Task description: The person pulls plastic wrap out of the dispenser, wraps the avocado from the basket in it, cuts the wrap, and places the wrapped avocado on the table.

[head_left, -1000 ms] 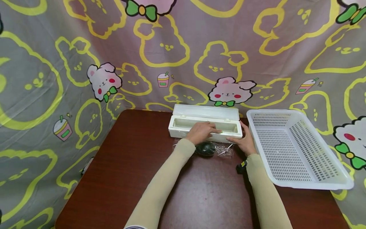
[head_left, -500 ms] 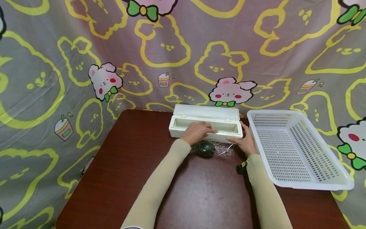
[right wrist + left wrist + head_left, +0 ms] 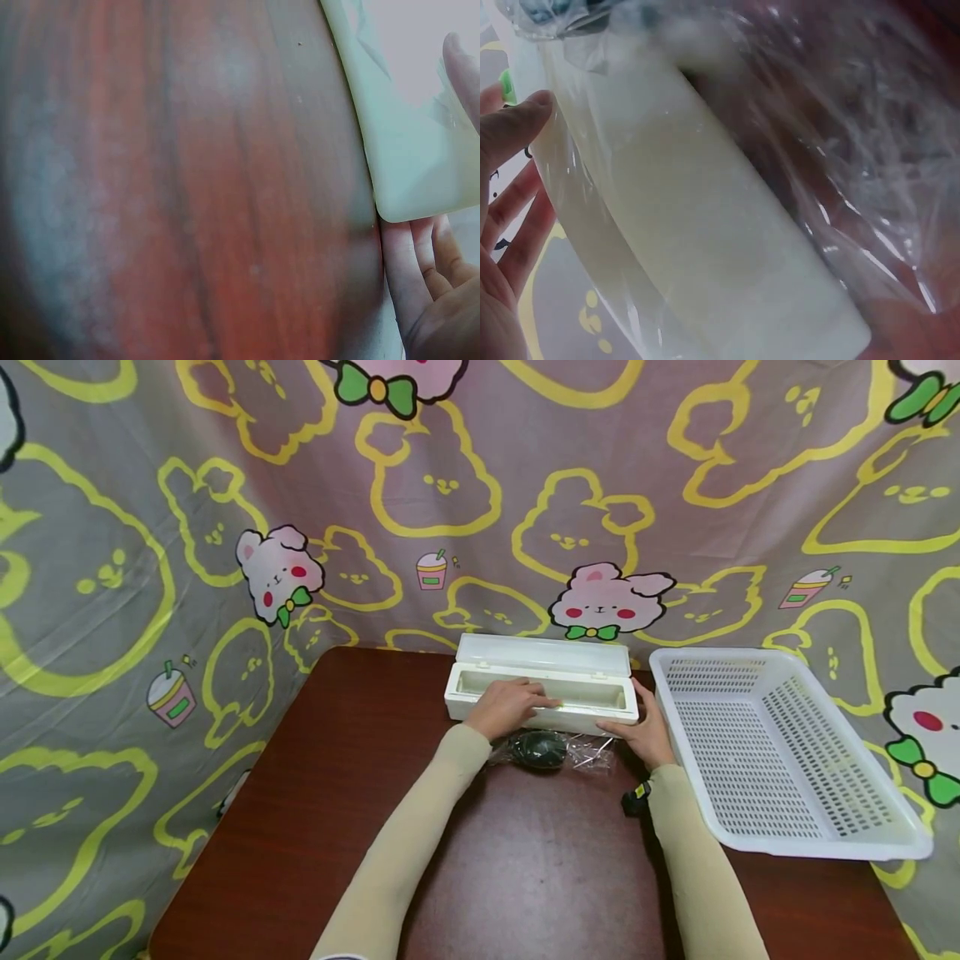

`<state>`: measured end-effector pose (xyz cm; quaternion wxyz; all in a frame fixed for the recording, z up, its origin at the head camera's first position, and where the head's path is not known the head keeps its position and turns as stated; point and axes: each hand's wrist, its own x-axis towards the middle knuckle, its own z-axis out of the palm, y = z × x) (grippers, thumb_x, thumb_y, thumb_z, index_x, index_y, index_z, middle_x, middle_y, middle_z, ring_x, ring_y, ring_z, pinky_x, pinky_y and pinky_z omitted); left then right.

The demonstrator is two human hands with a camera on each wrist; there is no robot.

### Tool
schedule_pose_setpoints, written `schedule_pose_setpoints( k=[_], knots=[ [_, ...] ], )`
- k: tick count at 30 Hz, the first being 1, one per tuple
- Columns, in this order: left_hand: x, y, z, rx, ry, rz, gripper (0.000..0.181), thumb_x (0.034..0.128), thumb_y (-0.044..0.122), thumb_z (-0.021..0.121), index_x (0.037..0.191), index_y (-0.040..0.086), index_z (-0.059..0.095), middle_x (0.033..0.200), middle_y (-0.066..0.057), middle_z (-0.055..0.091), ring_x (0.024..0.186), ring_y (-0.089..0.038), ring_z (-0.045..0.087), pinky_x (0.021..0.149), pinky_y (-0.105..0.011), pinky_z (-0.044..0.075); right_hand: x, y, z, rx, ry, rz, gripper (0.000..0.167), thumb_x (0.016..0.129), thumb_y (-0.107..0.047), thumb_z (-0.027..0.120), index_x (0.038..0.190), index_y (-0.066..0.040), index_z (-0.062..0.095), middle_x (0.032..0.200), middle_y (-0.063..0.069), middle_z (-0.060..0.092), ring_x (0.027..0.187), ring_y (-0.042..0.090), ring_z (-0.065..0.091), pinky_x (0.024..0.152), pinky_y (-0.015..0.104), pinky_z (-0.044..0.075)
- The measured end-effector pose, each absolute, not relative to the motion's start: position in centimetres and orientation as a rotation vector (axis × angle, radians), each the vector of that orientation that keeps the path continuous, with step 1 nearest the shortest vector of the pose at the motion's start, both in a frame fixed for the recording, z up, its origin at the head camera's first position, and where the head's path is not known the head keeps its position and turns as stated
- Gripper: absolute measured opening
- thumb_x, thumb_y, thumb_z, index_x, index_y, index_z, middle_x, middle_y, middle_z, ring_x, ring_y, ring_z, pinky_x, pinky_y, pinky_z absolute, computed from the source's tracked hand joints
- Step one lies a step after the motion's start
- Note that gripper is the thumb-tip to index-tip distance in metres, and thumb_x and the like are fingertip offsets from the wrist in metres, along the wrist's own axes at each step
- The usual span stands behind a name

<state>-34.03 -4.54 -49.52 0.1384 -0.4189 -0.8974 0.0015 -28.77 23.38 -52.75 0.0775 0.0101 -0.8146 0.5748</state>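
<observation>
A long, white plastic box (image 3: 576,718) sits at the centre of the head frame, its hinged white lid (image 3: 543,655) tipped back toward the upper edge. The left hand (image 3: 507,706) reaches across its front rim, hiding part of the front wall and cavity; in the left wrist view its thumb touches the box edge and its fingers look straight and spread. The right hand (image 3: 649,732) grips the box's right end, thumb against the front and fingers around the end. Just below the box in the head frame, a crinkled, clear plastic wrapper (image 3: 592,752) with a dark rounded item (image 3: 540,750) takes up the space in front, and its film veils much of the left wrist view. At right, a white perforated plastic basket (image 3: 750,760) stands close beside the right hand, leaving a narrow gap. A small black device with a yellow patch (image 3: 636,799) shows beside the right cream sleeve (image 3: 697,860). Beneath lies a reddish-brown wooden table (image 3: 337,777); a grey curtain with yellow bear outlines (image 3: 585,435) fills the upper frame.
</observation>
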Motion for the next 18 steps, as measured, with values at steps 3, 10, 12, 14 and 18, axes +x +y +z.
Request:
schedule_pose_setpoints(
  k=[3, 10, 12, 14, 18],
  knots=[
    [-34.0, -4.8, -49.5, -1.21, -2.599, -0.004, 0.049, 0.0939, 0.025, 0.078, 0.137, 0.045, 0.065, 0.116, 0.017, 0.069, 0.105, -0.007, 0.065, 0.074, -0.023, 0.055, -28.7, 23.4, -52.7, 0.031, -2.438, 1.729, 0.103, 0.079, -0.001, 0.088, 0.162, -0.001, 0.027, 0.146, 0.033, 0.047, 0.109, 0.021, 0.048, 0.084, 0.016, 0.041],
    [-34.1, -5.4, -49.8, -1.204, -2.575, -0.031, 0.051, 0.0923, 0.025, 0.08, 0.136, 0.046, 0.065, 0.115, 0.018, 0.069, 0.105, -0.007, 0.065, 0.074, -0.022, 0.055, -28.8, 23.4, -52.7, 0.025, -2.444, 1.742, 0.102, 0.08, -0.001, 0.087, 0.162, -0.001, 0.026, 0.145, 0.034, 0.046, 0.113, 0.025, 0.047, 0.085, 0.017, 0.041],
    [-34.1, -5.6, -49.9, -1.202, -2.563, -0.035, 0.051, 0.0918, 0.024, 0.08, 0.136, 0.046, 0.066, 0.114, 0.018, 0.069, 0.105, -0.007, 0.065, 0.073, -0.023, 0.055, -28.8, 23.4, -52.7, 0.027, -2.443, 1.746, 0.102, 0.08, -0.001, 0.087, 0.162, -0.001, 0.026, 0.146, 0.033, 0.045, 0.113, 0.026, 0.047, 0.085, 0.017, 0.041],
    [-34.2, -5.7, -49.9, -1.203, -2.558, -0.037, 0.05, 0.0922, 0.025, 0.08, 0.136, 0.045, 0.066, 0.113, 0.018, 0.069, 0.104, -0.007, 0.066, 0.073, -0.023, 0.055, -28.8, 23.4, -52.7, 0.028, -2.445, 1.746, 0.102, 0.08, -0.001, 0.087, 0.163, -0.001, 0.026, 0.146, 0.033, 0.045, 0.114, 0.026, 0.047, 0.086, 0.017, 0.041],
    [-34.2, -6.1, -49.9, -1.202, -2.571, -0.041, 0.049, 0.0938, 0.024, 0.078, 0.136, 0.044, 0.066, 0.113, 0.017, 0.069, 0.104, -0.008, 0.065, 0.073, -0.023, 0.055, -28.8, 23.5, -52.8, 0.03, -2.446, 1.749, 0.103, 0.08, -0.001, 0.087, 0.163, -0.002, 0.025, 0.146, 0.033, 0.046, 0.114, 0.025, 0.048, 0.086, 0.017, 0.041]
  ],
)
